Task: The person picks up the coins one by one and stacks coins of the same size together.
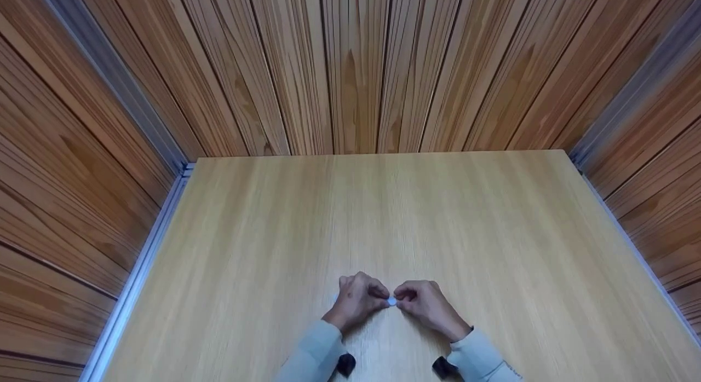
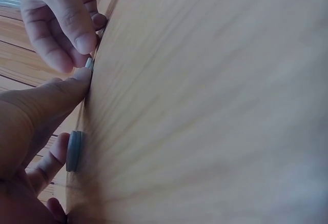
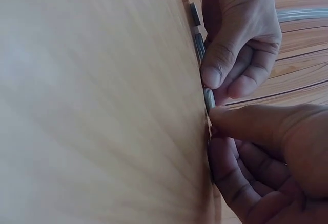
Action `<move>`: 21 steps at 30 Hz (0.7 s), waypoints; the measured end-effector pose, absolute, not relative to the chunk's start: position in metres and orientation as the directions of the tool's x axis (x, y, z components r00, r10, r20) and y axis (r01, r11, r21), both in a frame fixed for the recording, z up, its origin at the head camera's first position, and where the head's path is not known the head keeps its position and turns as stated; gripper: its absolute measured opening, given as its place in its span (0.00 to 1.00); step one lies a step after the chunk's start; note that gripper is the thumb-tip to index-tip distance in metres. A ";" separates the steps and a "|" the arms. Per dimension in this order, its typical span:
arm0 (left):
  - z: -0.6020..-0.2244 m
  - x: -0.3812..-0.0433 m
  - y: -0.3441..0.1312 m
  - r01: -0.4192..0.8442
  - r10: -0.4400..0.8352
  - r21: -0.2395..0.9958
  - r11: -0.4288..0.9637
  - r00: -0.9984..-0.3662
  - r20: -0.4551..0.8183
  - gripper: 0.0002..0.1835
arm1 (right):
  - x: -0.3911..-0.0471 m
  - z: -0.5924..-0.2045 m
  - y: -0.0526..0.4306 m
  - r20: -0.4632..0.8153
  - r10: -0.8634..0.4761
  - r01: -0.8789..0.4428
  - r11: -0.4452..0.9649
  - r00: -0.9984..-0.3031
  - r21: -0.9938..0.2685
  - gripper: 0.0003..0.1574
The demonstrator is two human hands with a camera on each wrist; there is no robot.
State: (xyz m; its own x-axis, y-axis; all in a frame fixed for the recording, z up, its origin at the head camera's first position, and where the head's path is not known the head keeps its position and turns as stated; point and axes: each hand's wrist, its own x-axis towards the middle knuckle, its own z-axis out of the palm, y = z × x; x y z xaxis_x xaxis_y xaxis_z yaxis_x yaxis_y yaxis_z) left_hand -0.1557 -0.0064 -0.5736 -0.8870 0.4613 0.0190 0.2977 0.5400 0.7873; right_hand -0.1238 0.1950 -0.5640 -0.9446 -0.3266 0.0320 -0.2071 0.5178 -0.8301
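Low over the table, a small pale round disc (image 1: 392,301) sits between my two hands. My left hand (image 1: 357,297) pinches one side of it, the thumb right at its rim in the left wrist view. From the opposite side my right hand (image 1: 430,305) pinches the disc, its thumb tip on the edge of the pale disc (image 3: 209,100) in the right wrist view. The fingers hide most of it. Beside the left hand's lower fingers stands a thicker grey-green disc (image 2: 74,151), seen edge-on.
Beyond the left hand in the right wrist view lie another grey disc (image 3: 199,45) and a dark flat piece (image 3: 195,14). The wooden table (image 1: 383,218) is bordered by plank walls (image 1: 356,70) and metal rails (image 1: 137,278).
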 end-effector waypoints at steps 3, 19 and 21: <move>-0.574 -0.156 -0.006 0.283 0.459 0.793 0.540 -0.889 0.005 0.05 | -0.125 -0.564 0.194 0.036 -0.331 -0.212 0.513 -0.943 -0.832 0.06; -0.572 -0.156 -0.005 0.263 0.446 0.793 0.549 -0.895 -0.013 0.06 | -0.127 -0.564 0.190 0.004 -0.332 -0.193 0.537 -0.943 -0.821 0.07; -0.572 -0.156 -0.004 0.255 0.443 0.795 0.551 -0.896 -0.019 0.05 | -0.127 -0.565 0.190 0.005 -0.335 -0.195 0.537 -0.942 -0.821 0.07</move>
